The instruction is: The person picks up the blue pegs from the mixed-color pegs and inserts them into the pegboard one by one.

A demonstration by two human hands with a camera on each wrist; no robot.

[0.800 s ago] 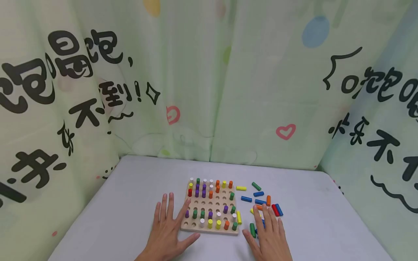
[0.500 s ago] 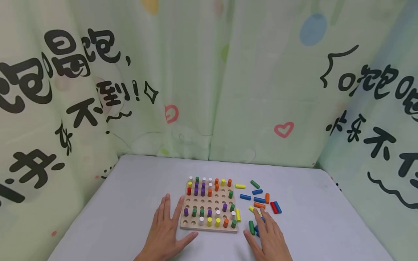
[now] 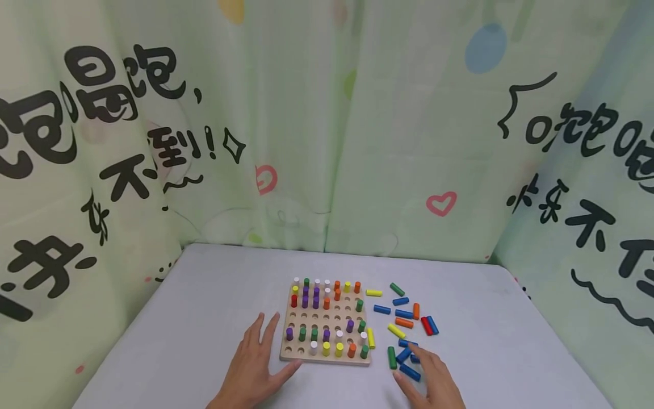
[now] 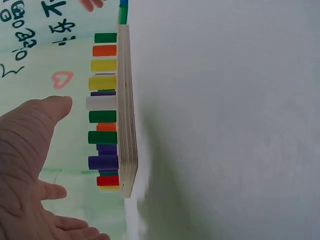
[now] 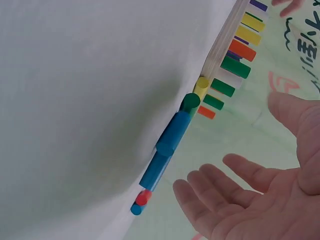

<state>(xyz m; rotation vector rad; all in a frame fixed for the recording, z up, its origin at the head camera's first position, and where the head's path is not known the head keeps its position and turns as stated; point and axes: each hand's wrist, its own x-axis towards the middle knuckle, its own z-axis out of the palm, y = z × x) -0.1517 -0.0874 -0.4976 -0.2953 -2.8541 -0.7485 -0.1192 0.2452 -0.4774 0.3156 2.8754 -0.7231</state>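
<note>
A wooden pegboard [image 3: 327, 360] stands on the table with coloured pegs upright in many of its holes; the middle rows show bare holes. My left hand [image 3: 252, 363] hovers at the board's left side, fingers spread and holding nothing. In the left wrist view its thumb [image 4: 61, 106] is near a white peg [image 4: 101, 103]. My right hand [image 3: 434, 379] is over the loose pegs right of the board, fingers loosely bent and nothing between them. Nearest to it are several blue pegs [image 3: 410, 372] and a green peg [image 3: 392, 358]. In the right wrist view, a gap separates its fingers from the pegs.
More loose pegs lie farther back on the right: a red peg [image 3: 426, 326], orange pegs [image 3: 404, 322], yellow pegs [image 3: 396, 330] and others. A yellow peg [image 3: 371, 338] lies right beside the board. Behind the white table [image 3: 230, 272] hangs a printed curtain [image 3: 383, 142].
My right hand has drawn back toward the lower right, its fingers bending, and blue, yellow and orange pegs beneath it now show. My left hand has slid slightly left, off the board's edge.
</note>
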